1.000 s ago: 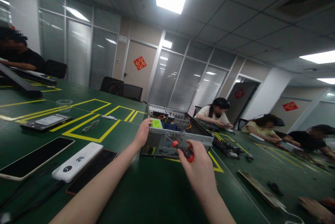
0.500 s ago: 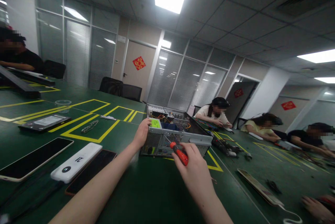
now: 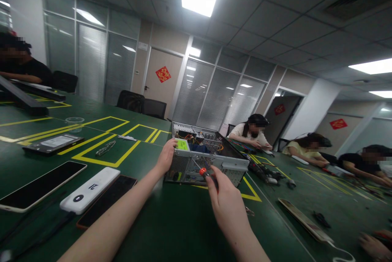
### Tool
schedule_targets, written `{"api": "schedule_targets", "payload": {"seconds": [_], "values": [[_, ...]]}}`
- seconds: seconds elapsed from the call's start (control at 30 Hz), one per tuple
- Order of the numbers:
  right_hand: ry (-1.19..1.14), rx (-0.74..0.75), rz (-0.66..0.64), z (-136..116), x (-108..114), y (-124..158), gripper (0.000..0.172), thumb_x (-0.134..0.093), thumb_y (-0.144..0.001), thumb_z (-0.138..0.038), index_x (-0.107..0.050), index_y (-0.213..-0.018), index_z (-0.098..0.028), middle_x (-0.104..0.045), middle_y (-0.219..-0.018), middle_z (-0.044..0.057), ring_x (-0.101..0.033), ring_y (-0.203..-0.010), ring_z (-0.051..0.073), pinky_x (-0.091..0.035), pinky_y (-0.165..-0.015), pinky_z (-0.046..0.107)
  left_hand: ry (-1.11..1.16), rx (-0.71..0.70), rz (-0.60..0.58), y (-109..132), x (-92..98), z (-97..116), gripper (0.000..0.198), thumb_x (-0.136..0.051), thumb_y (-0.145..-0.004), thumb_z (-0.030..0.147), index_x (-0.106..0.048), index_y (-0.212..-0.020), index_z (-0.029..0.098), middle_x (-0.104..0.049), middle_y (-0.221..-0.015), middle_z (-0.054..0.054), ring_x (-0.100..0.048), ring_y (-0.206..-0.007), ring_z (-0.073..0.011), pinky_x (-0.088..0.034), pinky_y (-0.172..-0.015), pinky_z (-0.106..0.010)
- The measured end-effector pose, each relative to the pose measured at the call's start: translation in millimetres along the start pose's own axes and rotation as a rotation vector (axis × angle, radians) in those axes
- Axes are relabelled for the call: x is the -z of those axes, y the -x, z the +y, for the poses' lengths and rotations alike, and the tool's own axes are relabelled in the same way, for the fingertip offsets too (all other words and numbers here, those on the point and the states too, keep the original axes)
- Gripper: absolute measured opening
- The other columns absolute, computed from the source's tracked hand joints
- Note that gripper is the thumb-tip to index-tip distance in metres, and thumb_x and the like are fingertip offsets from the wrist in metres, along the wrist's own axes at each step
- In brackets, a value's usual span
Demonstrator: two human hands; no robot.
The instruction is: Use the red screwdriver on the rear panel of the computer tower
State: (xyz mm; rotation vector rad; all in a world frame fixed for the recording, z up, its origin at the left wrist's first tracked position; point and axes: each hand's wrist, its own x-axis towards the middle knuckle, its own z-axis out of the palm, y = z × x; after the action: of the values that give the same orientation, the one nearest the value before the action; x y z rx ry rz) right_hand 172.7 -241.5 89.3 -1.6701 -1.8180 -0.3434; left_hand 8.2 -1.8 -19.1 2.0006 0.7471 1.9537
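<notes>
An open computer case [image 3: 234,167] lies on the green table with its perforated back panel facing me. Inside it are wires and a power supply with a bright yellow-green label [image 3: 181,144]. My left hand [image 3: 167,155] is closed over the case's left corner beside that label. In my right hand [image 3: 225,190] is a screwdriver [image 3: 202,171] with a red handle, mostly covered by my fingers. Its thin shaft points up and left to the back panel; whether the tip sits in a screw is too small to tell.
Left of me lie a hard drive [image 3: 53,143], a phone [image 3: 43,184], a white power bank [image 3: 90,190], a dark phone [image 3: 107,200] and a clear plastic cup [image 3: 74,124]. Rightward are black cables [image 3: 266,172] and another phone [image 3: 303,218]. Several people work around the table.
My right hand has turned and its fingers now wrap further over the red handle, hiding more of it. My left hand stays on the case corner.
</notes>
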Motion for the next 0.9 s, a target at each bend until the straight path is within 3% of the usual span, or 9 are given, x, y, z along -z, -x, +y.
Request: {"api": "schedule_targets", "payload": {"seconds": [0.2, 0.37, 0.47, 0.6, 0.7, 0.8, 0.9], "values": [[0.079, 0.085, 0.028, 0.3, 3.9, 1.0, 0.047, -0.057, -0.09, -0.022, -0.056, -0.137, -0.017, -0.064, -0.134, 0.017, -0.071, -0.107, 0.031, -0.062, -0.082, 0.042, 0.004, 0.015, -0.008, 0.4, 0.6, 0.2, 0.046, -0.027, -0.105, 0.048, -0.064, -0.105, 0.022, -0.067, -0.128, -0.01, -0.054, -0.135, -0.0241, -0.04, -0.119, -0.047], [0.054, -0.001, -0.037, -1.1, 2.6, 1.6, 0.04, -0.051, -0.097, -0.033, -0.06, -0.132, -0.014, -0.071, -0.121, 0.017, -0.074, -0.098, 0.029, -0.062, -0.081, 0.04, 0.017, 0.015, -0.003, 0.3, 0.3, -0.6, 0.047, -0.027, -0.105, 0.049, -0.065, -0.105, 0.022, -0.067, -0.128, -0.01, -0.055, -0.134, -0.0241, -0.04, -0.118, -0.047], [0.052, 0.015, -0.041, -1.4, 1.8, 2.4, 0.041, -0.042, -0.1, -0.027, -0.057, -0.136, -0.015, -0.071, -0.121, 0.016, -0.075, -0.095, 0.028, -0.062, -0.077, 0.038, 0.019, 0.009, 0.011, 1.1, -1.1, -3.0, 0.047, -0.027, -0.104, 0.049, -0.064, -0.106, 0.021, -0.066, -0.13, -0.011, -0.054, -0.134, -0.0245, -0.039, -0.119, -0.049], [0.149, 0.095, -0.009, -2.8, 1.5, 3.4, 0.051, -0.057, -0.09, -0.021, -0.052, -0.141, -0.02, -0.064, -0.132, 0.015, -0.074, -0.094, 0.028, -0.063, -0.074, 0.038, 0.023, 0.016, 0.014, 1.6, -2.2, -5.2, 0.047, -0.027, -0.104, 0.049, -0.065, -0.106, 0.021, -0.066, -0.129, -0.011, -0.054, -0.134, -0.0249, -0.039, -0.119, -0.049], [0.168, 0.075, -0.008, -4.4, 1.5, 2.8, 0.045, -0.062, -0.09, -0.026, -0.058, -0.134, -0.018, -0.064, -0.129, 0.015, -0.074, -0.094, 0.029, -0.062, -0.076, 0.039, 0.025, 0.013, 0.009, 1.0, -1.6, -4.2, 0.047, -0.027, -0.104, 0.05, -0.065, -0.106, 0.022, -0.067, -0.128, -0.011, -0.054, -0.134, -0.0247, -0.039, -0.119, -0.048], [0.105, 0.016, -0.024, -5.5, 2.1, 1.5, 0.039, -0.05, -0.098, -0.034, -0.059, -0.131, -0.016, -0.066, -0.126, 0.016, -0.074, -0.096, 0.028, -0.062, -0.076, 0.038, 0.022, 0.008, -0.001, 0.3, -0.3, -1.7, 0.048, -0.026, -0.104, 0.05, -0.065, -0.106, 0.021, -0.067, -0.128, -0.011, -0.054, -0.134, -0.0246, -0.04, -0.119, -0.048], [0.084, 0.006, -0.035, -4.6, 3.0, 1.5, 0.038, -0.037, -0.101, -0.027, -0.059, -0.131, -0.017, -0.067, -0.126, 0.015, -0.074, -0.094, 0.026, -0.062, -0.076, 0.038, 0.012, 0.018, -0.011, 0.0, 0.6, 0.3, 0.048, -0.025, -0.104, 0.05, -0.064, -0.106, 0.022, -0.066, -0.128, -0.011, -0.054, -0.134, -0.0241, -0.04, -0.118, -0.047]]}}
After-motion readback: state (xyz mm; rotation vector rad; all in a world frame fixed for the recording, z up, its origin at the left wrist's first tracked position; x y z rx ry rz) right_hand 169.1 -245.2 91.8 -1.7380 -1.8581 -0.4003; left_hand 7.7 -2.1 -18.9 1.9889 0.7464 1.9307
